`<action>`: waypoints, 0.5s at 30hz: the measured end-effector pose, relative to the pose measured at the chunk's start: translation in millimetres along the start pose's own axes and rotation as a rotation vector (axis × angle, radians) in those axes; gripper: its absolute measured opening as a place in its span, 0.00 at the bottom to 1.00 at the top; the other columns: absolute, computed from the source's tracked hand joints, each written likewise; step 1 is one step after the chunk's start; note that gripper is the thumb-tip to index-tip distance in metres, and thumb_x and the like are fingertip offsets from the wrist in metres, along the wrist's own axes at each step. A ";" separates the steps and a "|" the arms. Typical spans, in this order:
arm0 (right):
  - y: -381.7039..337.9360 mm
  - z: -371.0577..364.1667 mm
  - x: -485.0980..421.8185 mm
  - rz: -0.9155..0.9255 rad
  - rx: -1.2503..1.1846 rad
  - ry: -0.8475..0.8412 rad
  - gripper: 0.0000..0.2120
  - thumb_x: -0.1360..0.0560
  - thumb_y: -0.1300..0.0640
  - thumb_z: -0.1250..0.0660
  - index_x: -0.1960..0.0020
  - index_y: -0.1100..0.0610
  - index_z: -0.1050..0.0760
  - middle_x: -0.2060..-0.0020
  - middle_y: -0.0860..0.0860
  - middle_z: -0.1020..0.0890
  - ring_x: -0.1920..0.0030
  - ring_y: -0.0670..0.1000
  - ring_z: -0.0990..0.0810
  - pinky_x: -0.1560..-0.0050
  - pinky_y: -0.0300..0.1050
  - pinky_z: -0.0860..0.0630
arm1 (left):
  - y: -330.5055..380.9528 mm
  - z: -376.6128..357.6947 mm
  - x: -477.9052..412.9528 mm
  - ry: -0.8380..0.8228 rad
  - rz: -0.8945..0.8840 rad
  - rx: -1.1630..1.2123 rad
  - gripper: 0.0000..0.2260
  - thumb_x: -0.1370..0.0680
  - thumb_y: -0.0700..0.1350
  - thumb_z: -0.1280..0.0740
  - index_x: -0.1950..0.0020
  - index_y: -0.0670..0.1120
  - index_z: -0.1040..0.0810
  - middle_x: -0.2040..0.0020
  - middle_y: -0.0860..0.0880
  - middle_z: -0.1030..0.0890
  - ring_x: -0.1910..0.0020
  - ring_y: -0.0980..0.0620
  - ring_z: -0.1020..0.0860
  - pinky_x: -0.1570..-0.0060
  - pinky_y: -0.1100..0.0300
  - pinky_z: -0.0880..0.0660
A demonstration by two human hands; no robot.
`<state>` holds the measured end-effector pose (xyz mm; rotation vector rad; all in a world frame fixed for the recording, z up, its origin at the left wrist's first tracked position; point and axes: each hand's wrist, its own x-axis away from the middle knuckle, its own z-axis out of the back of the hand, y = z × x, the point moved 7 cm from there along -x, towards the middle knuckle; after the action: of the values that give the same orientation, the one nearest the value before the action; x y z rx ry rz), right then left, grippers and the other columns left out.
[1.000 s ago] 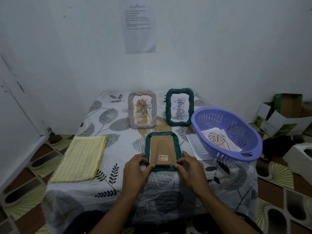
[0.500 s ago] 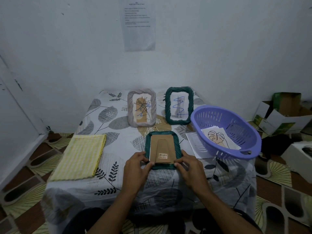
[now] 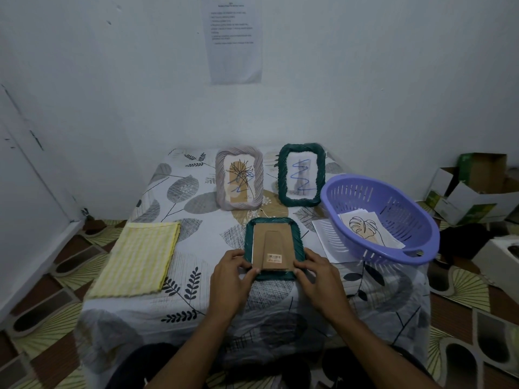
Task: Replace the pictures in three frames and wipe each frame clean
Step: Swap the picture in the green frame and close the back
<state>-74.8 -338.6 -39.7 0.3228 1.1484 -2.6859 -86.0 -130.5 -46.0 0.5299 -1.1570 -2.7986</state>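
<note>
A dark green frame [image 3: 273, 224] lies face down on the table, its brown cardboard back [image 3: 271, 247] up. My left hand [image 3: 229, 279] grips the frame's near left corner, thumb at the backing's edge. My right hand [image 3: 318, 272] grips the near right corner the same way. At the back a pale mauve frame [image 3: 238, 181] with a plant drawing and a second green frame [image 3: 302, 175] with a blue squiggle stand upright. A folded yellow cloth [image 3: 140, 258] lies at the left. Loose pictures [image 3: 365, 228] sit in the purple basket [image 3: 393, 254].
The table wears a leaf-print cloth [image 3: 179, 301]. A sheet of paper [image 3: 323, 240] lies half under the basket. Cardboard boxes [image 3: 474, 189] stand on the floor at the right. The wall with a taped notice [image 3: 234, 37] is behind the table.
Both hands stay on the face-down green frame's near corners; the fingers shifted only slightly. The view has tilted a little.
</note>
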 end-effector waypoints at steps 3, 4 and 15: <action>2.2 -1.9 -0.4 -0.013 0.010 -0.018 0.11 0.26 0.58 0.28 0.44 0.58 0.17 0.35 0.56 0.23 0.35 0.57 0.26 0.33 0.51 0.33 | 1.2 -0.4 -0.1 -0.004 -0.023 0.001 0.06 0.27 0.47 0.27 0.55 0.45 0.16 0.40 0.49 0.24 0.45 0.54 0.24 0.51 0.63 0.32; 2.3 -1.6 0.1 -0.016 0.009 -0.017 0.12 0.26 0.58 0.28 0.44 0.58 0.17 0.34 0.56 0.24 0.35 0.56 0.26 0.32 0.51 0.33 | 0.6 0.0 -0.2 0.002 -0.022 -0.004 0.07 0.28 0.48 0.26 0.54 0.46 0.16 0.40 0.49 0.23 0.45 0.55 0.25 0.51 0.64 0.32; 0.1 0.1 -0.2 -0.013 -0.003 -0.017 0.11 0.26 0.60 0.28 0.45 0.59 0.17 0.36 0.58 0.22 0.38 0.57 0.24 0.36 0.45 0.33 | -1.2 -1.3 -0.7 0.007 -0.010 0.016 0.05 0.28 0.46 0.26 0.58 0.45 0.17 0.40 0.50 0.24 0.47 0.57 0.26 0.51 0.63 0.33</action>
<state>-74.7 -338.7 -39.6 0.2917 1.1532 -2.6928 -84.8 -130.3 -47.5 0.5476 -1.1803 -2.7961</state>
